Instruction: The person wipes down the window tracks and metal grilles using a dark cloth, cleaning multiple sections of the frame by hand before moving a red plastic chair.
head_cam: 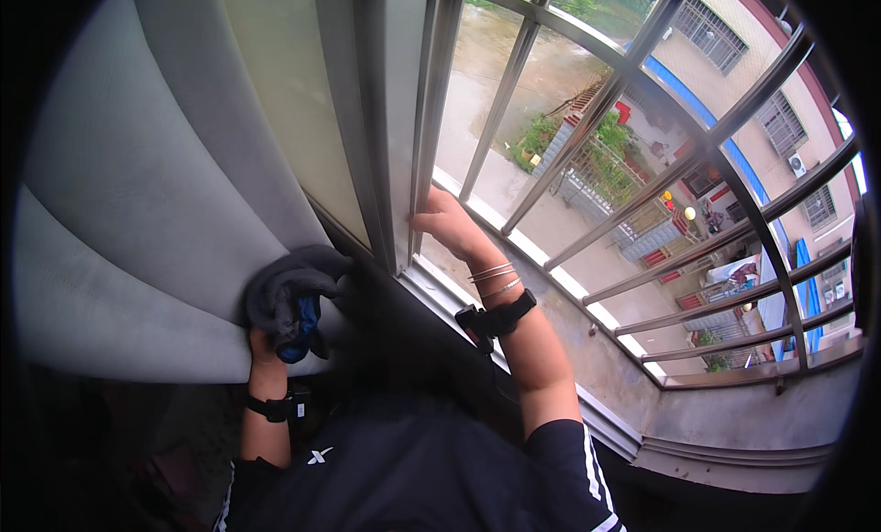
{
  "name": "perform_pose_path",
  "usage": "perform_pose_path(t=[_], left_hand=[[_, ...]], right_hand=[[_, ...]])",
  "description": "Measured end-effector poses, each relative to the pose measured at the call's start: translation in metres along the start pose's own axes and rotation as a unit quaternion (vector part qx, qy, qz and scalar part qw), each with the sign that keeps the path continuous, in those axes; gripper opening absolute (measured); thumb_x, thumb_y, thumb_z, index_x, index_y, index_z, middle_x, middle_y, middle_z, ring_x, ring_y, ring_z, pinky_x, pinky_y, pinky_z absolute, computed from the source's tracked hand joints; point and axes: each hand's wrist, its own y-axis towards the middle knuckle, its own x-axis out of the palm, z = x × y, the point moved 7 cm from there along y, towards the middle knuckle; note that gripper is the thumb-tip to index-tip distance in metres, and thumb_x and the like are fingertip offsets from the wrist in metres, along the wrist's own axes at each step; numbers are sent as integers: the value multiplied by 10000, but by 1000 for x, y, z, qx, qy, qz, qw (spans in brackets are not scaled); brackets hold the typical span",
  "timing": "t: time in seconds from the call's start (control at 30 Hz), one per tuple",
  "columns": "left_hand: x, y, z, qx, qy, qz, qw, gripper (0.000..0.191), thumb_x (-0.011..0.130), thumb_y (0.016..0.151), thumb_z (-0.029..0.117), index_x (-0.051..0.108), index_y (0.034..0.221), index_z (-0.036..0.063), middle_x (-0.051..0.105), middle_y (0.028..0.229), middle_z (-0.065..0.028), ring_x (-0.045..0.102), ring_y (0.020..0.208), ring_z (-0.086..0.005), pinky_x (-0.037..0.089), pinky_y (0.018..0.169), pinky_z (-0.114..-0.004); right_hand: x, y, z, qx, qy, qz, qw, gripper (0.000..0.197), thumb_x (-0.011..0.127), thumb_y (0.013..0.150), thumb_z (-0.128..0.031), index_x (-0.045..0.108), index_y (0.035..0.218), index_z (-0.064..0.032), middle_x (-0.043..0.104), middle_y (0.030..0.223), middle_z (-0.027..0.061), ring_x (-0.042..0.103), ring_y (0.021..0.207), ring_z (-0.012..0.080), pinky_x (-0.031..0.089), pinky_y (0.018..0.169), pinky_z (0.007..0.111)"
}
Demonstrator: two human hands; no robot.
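Note:
My left hand (264,350) holds a bunched dark grey cloth (282,284) with a blue part, up against a pale grey curtain (172,188); the cloth hides most of its fingers. My right hand (446,219) reaches through the window opening and rests at the edge of the sliding window's metal frame (402,188), its fingertips partly hidden behind that edge. Below the frame runs the light metal window track (440,301). Several thin bracelets and a black strap circle my right wrist and forearm; another black strap is on my left wrist.
Metal security bars (564,160) stand outside the window, above a stained concrete ledge (612,367). Beyond them, far below, lie a paved yard, plants, fences and a building with barred windows (712,33). The area under the curtain is dark.

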Motion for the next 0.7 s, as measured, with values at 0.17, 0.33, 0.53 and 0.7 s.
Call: perform_pose_path(t=[0.17, 0.33, 0.53, 0.7], left_hand=[[41, 17, 5, 25, 111, -125, 986, 555, 451, 878, 346, 432, 1224, -87, 505, 1226, -214, 503, 1136, -278, 393, 987, -376], [21, -5, -45, -112, -169, -30, 979, 564, 619, 751, 87, 416, 1272, 18, 489, 1258, -178, 501, 1144, -269, 397, 983, -385], [79, 6, -53, -125, -120, -123, 977, 554, 693, 671, 105, 467, 1171, 24, 559, 1133, -97, 542, 1061, -199, 423, 930, -324], [94, 12, -67, -161, -67, -128, 976, 561, 677, 644, 87, 476, 1164, 30, 572, 1095, -75, 548, 1030, -171, 425, 916, -304]], right_hand=[[-1, -25, -8, -97, -46, 77, 991, 567, 520, 677, -17, 437, 1238, -13, 560, 1090, 107, 508, 1053, 212, 383, 930, 304], [-5, -74, -9, -62, -205, 165, 963, 548, 637, 818, -228, 424, 1297, -72, 550, 1205, 164, 507, 1149, 239, 389, 948, 367], [-6, -105, -28, -80, -53, 124, 988, 319, 555, 866, -72, 518, 1178, -15, 629, 908, 84, 601, 875, 129, 462, 856, 277], [18, -132, -21, -50, -9, -105, 993, 877, 747, 707, -412, 303, 1378, -65, 376, 1354, 143, 343, 1279, 237, 270, 1063, 401]])
